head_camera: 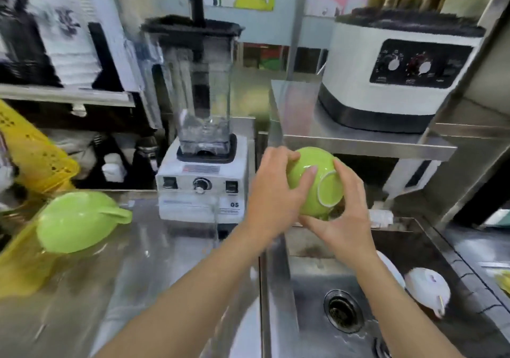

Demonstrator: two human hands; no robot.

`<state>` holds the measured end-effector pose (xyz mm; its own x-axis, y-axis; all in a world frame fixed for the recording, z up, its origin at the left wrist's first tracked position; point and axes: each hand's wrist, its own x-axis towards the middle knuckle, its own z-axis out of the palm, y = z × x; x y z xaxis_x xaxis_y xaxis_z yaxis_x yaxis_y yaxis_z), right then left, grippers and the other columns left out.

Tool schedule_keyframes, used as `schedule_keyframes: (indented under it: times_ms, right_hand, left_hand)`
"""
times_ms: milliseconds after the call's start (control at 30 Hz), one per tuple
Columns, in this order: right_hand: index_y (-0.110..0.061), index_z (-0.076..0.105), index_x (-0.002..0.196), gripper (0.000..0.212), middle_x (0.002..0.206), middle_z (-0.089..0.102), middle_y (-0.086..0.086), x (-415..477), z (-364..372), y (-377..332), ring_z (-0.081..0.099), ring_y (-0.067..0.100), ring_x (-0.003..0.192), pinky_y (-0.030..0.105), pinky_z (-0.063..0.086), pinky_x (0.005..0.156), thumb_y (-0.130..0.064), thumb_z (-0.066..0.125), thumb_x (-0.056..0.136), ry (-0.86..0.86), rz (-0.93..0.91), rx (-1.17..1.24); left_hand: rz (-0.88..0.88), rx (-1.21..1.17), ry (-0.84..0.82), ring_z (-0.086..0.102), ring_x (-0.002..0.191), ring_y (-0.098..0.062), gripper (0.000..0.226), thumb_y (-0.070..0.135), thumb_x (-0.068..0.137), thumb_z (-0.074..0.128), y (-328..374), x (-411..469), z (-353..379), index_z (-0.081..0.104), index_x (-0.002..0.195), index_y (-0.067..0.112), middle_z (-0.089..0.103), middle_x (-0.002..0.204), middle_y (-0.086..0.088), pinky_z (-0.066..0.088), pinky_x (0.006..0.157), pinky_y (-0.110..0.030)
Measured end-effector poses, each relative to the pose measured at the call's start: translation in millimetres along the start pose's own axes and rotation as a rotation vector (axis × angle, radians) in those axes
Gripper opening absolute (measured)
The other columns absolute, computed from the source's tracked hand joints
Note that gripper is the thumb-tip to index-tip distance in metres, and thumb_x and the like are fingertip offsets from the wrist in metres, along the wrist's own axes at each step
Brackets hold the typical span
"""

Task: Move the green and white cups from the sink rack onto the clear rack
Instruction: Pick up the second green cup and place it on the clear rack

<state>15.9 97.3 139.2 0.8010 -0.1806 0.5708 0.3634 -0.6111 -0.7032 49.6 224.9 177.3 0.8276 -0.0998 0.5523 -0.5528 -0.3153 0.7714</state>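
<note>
I hold a green cup in the air above the back edge of the sink, its white-rimmed foot turned toward me. My left hand grips its left side and my right hand cups its right and underside. A second green cup with a handle lies upside down on the clear rack at the left of the counter. A white cup lies upside down on the sink rack at the sink's right side.
A white blender with a clear jar stands on the steel counter behind my hands. A white appliance with two dials sits on a steel shelf above the sink. A yellow perforated basket leans at the far left. The drain is in the sink floor.
</note>
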Motion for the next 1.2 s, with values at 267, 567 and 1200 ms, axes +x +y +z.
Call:
schedule_keyframes:
  times_ms: [267, 567, 1200]
  right_hand:
    - [-0.039, 0.030, 0.135, 0.106, 0.125, 0.040, -0.012, -2.8, 103.5, -68.6, 0.038, 0.008, 0.123, 0.018, 0.031, 0.101, -0.033, 0.089, 0.047, -0.199, -0.056, 0.067]
    - [-0.053, 0.022, 0.128, 0.103, 0.117, 0.037, -0.013, -18.1, 159.7, -110.1, 0.035, 0.008, 0.115, 0.030, 0.038, 0.088, -0.056, 0.077, 0.040, -0.394, 0.107, -0.195]
    - [-0.033, 0.005, 0.142, 0.095, 0.152, 0.021, 0.005, -20.3, 168.3, -88.2, 0.017, 0.023, 0.138, 0.044, 0.016, 0.108, -0.058, 0.055, 0.065, -0.529, 0.147, -0.487]
  left_hand:
    - [-0.116, 0.178, 0.088, 0.048, 0.085, -0.016, 0.024, 0.031, 0.085, 0.060, -43.3, -9.8, -127.7, 0.055, 0.095, 0.010, 0.053, 0.094, -0.003, 0.040, 0.078, -0.034]
    - [-0.201, 0.549, -0.040, 0.058, 0.091, -0.027, 0.052, 0.058, 0.085, 0.043, -84.6, -20.6, -192.5, 0.068, 0.092, 0.013, 0.068, 0.093, -0.008, 0.041, 0.088, -0.042]
    - [-0.223, 0.709, -0.324, 0.041, 0.129, -0.020, 0.066, 0.067, 0.079, 0.040, -114.2, -35.2, -168.5, 0.044, 0.128, 0.023, 0.052, 0.135, -0.002, 0.014, 0.114, -0.046]
